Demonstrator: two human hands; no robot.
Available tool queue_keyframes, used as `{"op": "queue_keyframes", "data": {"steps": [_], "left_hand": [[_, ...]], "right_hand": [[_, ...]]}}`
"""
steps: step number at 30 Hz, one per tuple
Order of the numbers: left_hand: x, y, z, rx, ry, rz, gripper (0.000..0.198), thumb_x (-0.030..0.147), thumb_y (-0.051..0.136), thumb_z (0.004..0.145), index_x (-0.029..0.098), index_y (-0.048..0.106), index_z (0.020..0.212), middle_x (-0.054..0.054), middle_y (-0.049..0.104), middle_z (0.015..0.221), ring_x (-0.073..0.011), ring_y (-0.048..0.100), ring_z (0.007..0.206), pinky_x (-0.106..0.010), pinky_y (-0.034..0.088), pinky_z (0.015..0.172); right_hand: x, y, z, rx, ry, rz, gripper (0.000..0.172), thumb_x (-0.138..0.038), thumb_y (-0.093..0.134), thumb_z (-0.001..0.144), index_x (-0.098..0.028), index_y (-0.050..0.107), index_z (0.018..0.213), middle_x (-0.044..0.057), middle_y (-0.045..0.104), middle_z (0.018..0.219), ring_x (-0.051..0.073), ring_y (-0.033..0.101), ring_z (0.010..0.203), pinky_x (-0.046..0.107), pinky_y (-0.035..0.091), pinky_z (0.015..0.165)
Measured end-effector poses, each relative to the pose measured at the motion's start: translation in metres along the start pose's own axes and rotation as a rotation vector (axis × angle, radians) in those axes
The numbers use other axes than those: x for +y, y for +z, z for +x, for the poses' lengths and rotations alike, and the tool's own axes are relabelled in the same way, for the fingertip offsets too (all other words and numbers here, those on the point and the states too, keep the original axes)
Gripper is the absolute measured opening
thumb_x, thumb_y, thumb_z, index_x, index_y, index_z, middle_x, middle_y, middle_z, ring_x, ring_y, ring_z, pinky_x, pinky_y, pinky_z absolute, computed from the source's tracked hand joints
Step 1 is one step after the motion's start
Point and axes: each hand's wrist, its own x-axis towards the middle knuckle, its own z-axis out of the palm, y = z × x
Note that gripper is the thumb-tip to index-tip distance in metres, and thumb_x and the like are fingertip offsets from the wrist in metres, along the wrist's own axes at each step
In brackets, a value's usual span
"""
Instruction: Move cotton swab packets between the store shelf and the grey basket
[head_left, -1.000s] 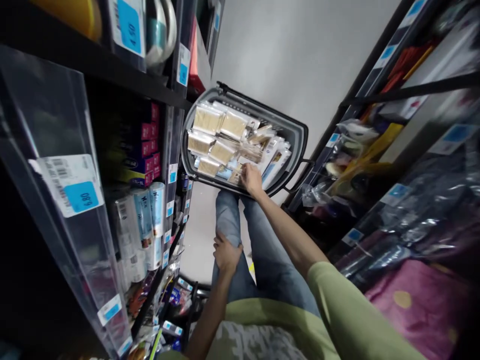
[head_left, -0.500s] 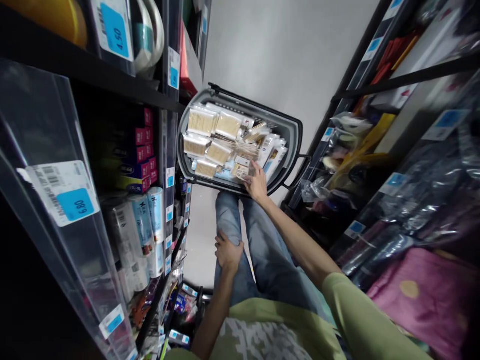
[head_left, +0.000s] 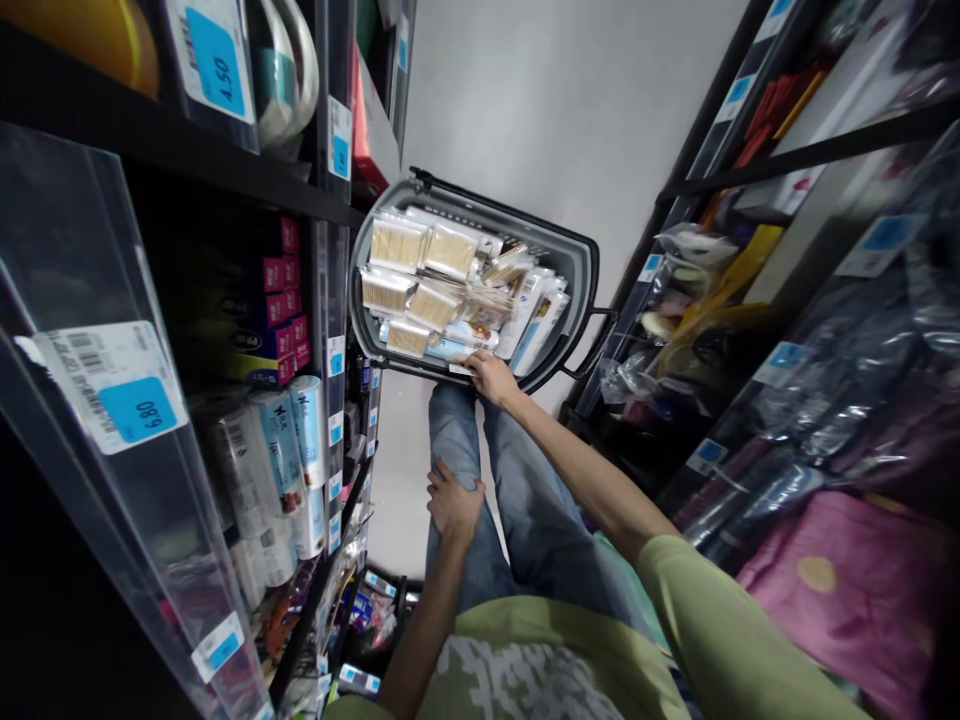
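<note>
A grey shopping basket [head_left: 577, 262] with a black rim holds several clear packets of thin wooden sticks [head_left: 450, 250], along with long white packages [head_left: 529, 312]. At its near side, my right hand [head_left: 495, 378] is closed on a small packet [head_left: 460, 369], of which a white edge shows; the rest is hidden by the fingers and the rim. My left hand [head_left: 455, 503] rests on my left knee, fingers apart, holding nothing. A light blue printed roll [head_left: 472, 335] lies in the basket just beyond the right hand.
Shelves with price tags [head_left: 139, 390] rise close on the left, stocked with pink and purple boxes [head_left: 283, 300] and wrapped rolls [head_left: 307, 430]. On the right, more shelves carry bagged goods and a pink cloth item [head_left: 832, 590]. Grey floor [head_left: 540, 90] runs between them.
My right hand has drawn the small packet from among the stick packets toward the basket's near rim, uncovering the blue printed roll. My left hand stays on the knee.
</note>
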Motion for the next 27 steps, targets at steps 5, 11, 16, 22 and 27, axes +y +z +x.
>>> {"op": "queue_keyframes", "data": {"steps": [5, 11, 16, 22, 27], "left_hand": [[0.001, -0.001, 0.001, -0.006, 0.008, 0.008, 0.093, 0.051, 0.059, 0.081, 0.003, 0.024, 0.153, -0.029, 0.048, 0.129, -0.0387, 0.057, 0.11, -0.047, 0.051, 0.084], [-0.001, 0.0, 0.002, -0.001, 0.005, 0.009, 0.092, 0.053, 0.06, 0.081, 0.008, 0.025, 0.154, -0.028, 0.05, 0.13, -0.0399, 0.058, 0.111, -0.048, 0.053, 0.083], [-0.002, 0.001, 0.003, 0.007, 0.009, 0.006, 0.092, 0.053, 0.057, 0.082, 0.004, 0.025, 0.153, -0.029, 0.05, 0.129, -0.0395, 0.058, 0.109, -0.048, 0.052, 0.082], [-0.003, 0.003, 0.004, -0.001, 0.007, -0.009, 0.092, 0.053, 0.057, 0.082, 0.006, 0.024, 0.154, -0.029, 0.048, 0.129, -0.0399, 0.058, 0.11, -0.048, 0.051, 0.082], [-0.003, 0.002, 0.005, -0.003, 0.008, -0.022, 0.09, 0.052, 0.057, 0.082, 0.004, 0.025, 0.152, -0.029, 0.048, 0.127, -0.0403, 0.057, 0.108, -0.049, 0.05, 0.081]], "right_hand": [[0.011, -0.007, -0.003, 0.143, 0.109, 0.173, 0.055, -0.014, 0.052, 0.089, -0.011, 0.041, 0.143, 0.012, 0.072, 0.1, 0.029, 0.067, 0.088, 0.037, 0.052, 0.081], [0.04, -0.03, 0.012, 0.401, 0.129, 0.212, 0.037, -0.015, 0.05, 0.084, -0.012, 0.064, 0.118, 0.015, 0.071, 0.114, 0.031, 0.063, 0.105, 0.043, 0.05, 0.096], [0.051, -0.048, 0.025, 0.503, 0.078, 0.117, 0.037, -0.009, 0.049, 0.081, -0.017, 0.068, 0.111, 0.011, 0.067, 0.114, 0.03, 0.054, 0.114, 0.047, 0.048, 0.101], [0.04, -0.05, 0.038, 0.483, 0.067, 0.029, 0.02, -0.01, 0.057, 0.084, -0.019, 0.066, 0.099, 0.01, 0.05, 0.141, 0.032, 0.042, 0.13, 0.051, 0.045, 0.104], [0.025, -0.047, 0.033, 0.394, 0.134, -0.026, 0.027, -0.006, 0.053, 0.083, -0.017, 0.063, 0.106, 0.014, 0.06, 0.126, 0.032, 0.049, 0.116, 0.047, 0.044, 0.096]]}}
